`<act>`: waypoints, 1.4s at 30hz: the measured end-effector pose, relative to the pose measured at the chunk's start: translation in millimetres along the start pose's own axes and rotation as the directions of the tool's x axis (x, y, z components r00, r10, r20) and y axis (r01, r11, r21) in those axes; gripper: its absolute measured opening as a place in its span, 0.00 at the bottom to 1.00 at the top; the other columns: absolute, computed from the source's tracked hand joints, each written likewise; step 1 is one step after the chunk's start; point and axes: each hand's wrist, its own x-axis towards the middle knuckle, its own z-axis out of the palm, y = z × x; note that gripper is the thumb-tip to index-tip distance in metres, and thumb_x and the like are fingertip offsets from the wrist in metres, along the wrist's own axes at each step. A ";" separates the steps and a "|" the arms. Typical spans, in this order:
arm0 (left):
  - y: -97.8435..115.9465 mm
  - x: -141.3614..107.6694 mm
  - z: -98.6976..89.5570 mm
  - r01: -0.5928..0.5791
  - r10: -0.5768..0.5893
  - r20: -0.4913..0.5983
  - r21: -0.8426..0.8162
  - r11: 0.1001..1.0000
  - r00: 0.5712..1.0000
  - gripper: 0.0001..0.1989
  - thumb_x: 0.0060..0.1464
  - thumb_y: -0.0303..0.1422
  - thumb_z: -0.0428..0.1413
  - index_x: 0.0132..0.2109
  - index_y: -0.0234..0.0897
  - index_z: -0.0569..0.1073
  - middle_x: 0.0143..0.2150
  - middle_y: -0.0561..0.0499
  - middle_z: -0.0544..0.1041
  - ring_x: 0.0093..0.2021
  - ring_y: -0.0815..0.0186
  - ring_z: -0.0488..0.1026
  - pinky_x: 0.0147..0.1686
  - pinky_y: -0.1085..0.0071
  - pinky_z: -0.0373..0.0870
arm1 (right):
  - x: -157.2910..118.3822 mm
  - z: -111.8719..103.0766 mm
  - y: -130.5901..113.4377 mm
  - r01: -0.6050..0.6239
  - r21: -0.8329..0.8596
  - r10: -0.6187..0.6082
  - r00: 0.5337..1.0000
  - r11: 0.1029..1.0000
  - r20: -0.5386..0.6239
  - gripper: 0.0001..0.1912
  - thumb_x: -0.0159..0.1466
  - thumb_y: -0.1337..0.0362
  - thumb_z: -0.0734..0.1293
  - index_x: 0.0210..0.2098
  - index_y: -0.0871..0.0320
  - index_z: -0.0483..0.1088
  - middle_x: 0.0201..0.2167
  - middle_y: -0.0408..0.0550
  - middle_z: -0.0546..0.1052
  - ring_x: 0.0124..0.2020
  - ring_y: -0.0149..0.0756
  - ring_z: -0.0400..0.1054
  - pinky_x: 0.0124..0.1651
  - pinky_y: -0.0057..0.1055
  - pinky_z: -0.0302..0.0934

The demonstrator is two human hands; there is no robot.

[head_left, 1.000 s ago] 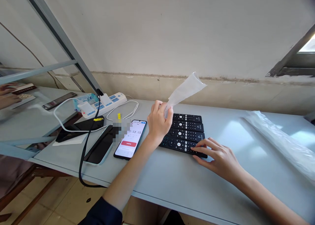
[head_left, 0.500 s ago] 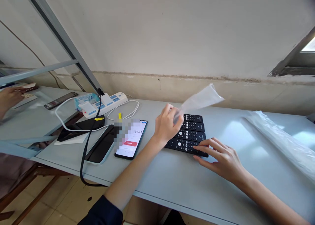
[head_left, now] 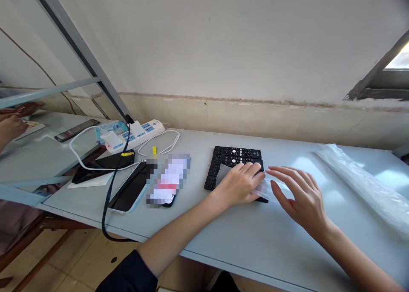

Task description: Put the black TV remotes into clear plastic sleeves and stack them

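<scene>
Several black remote controls (head_left: 236,151) lie side by side on the grey table (head_left: 223,236). My left hand (head_left: 241,182) is over the nearer ones, its fingers closed on a clear plastic bag (head_left: 223,172). One end of the bag lies across the remotes, and the other reaches toward my right hand (head_left: 298,194). That hand is just to the right, fingers spread and raised off the remotes; I cannot tell whether it touches the bag's edge. My left hand and the bag hide parts of the nearer remotes.
Left of the remotes lie a lit phone (head_left: 171,179) and a dark-screened phone (head_left: 129,189). Behind them are a white power strip (head_left: 140,134) and cables. A pile of clear plastic bags (head_left: 361,181) lies at right. Another person's hand (head_left: 12,128) is at far left.
My left hand has brought the plastic bag down from above the remotes onto the nearer ones. My right hand has lifted off the nearest remote and moved slightly right, fingers spread.
</scene>
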 end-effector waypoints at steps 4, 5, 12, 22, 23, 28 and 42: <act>6.1 -0.6 1.9 0.016 -0.017 -0.060 -0.008 1.000 0.998 0.12 0.59 0.34 0.49 0.47 0.33 0.68 0.47 0.43 0.71 0.42 0.62 0.71 0.40 0.68 0.66 | -6.2 6.7 3.9 -0.205 0.090 0.195 0.974 0.975 0.114 0.11 0.69 0.63 0.56 0.46 0.55 0.67 0.34 0.47 0.78 0.33 0.35 0.72 0.33 0.31 0.64; 7.2 -0.8 2.3 0.026 -0.026 -0.074 -0.011 1.000 0.997 0.12 0.59 0.35 0.49 0.48 0.33 0.67 0.48 0.43 0.71 0.43 0.61 0.70 0.41 0.67 0.66 | -7.3 7.3 4.1 -0.235 0.100 0.220 0.966 0.967 0.137 0.11 0.69 0.62 0.56 0.45 0.54 0.67 0.33 0.46 0.78 0.32 0.34 0.72 0.32 0.30 0.64; 9.0 -0.7 4.9 0.049 -0.045 -0.128 0.035 0.998 0.991 0.14 0.62 0.36 0.46 0.52 0.35 0.65 0.50 0.42 0.70 0.44 0.61 0.70 0.42 0.67 0.63 | -8.4 5.6 2.4 -0.246 0.117 0.222 0.956 0.962 0.192 0.14 0.70 0.57 0.54 0.45 0.54 0.68 0.28 0.42 0.77 0.22 0.28 0.70 0.24 0.24 0.63; 8.7 -5.3 5.9 0.038 0.011 -0.303 0.156 0.987 0.953 0.14 0.58 0.33 0.48 0.51 0.43 0.69 0.50 0.47 0.71 0.50 0.61 0.65 0.47 0.66 0.57 | -6.9 0.9 15.5 -0.200 -0.074 0.204 0.978 0.977 0.051 0.15 0.71 0.60 0.55 0.44 0.54 0.72 0.26 0.42 0.73 0.13 0.20 0.55 0.16 0.20 0.49; 10.9 -5.9 7.2 0.024 0.031 -0.334 0.159 0.987 0.942 0.14 0.58 0.32 0.48 0.50 0.44 0.70 0.50 0.48 0.72 0.50 0.61 0.65 0.47 0.67 0.56 | -5.9 -1.5 19.1 -0.210 -0.100 0.215 0.975 0.973 0.046 0.15 0.70 0.60 0.55 0.44 0.54 0.72 0.27 0.42 0.74 0.14 0.20 0.55 0.15 0.20 0.48; 22.9 -7.6 12.0 -0.084 0.146 -0.368 0.179 0.980 0.918 0.12 0.54 0.32 0.50 0.45 0.46 0.72 0.47 0.51 0.74 0.47 0.62 0.64 0.44 0.67 0.56 | -2.7 -22.8 57.5 -0.462 -0.236 0.461 0.885 0.855 -0.063 0.15 0.69 0.59 0.56 0.45 0.53 0.72 0.31 0.46 0.76 0.23 0.29 0.66 0.21 0.24 0.51; 33.6 -6.4 5.6 -0.193 0.215 -0.443 0.094 0.977 0.871 0.08 0.54 0.29 0.50 0.41 0.43 0.72 0.43 0.52 0.76 0.46 0.64 0.62 0.43 0.69 0.57 | -54.3 -81.4 152.2 -0.718 -0.427 0.706 0.672 0.549 -0.223 0.18 0.65 0.62 0.55 0.41 0.60 0.74 0.26 0.55 0.75 0.21 0.37 0.63 0.22 0.31 0.46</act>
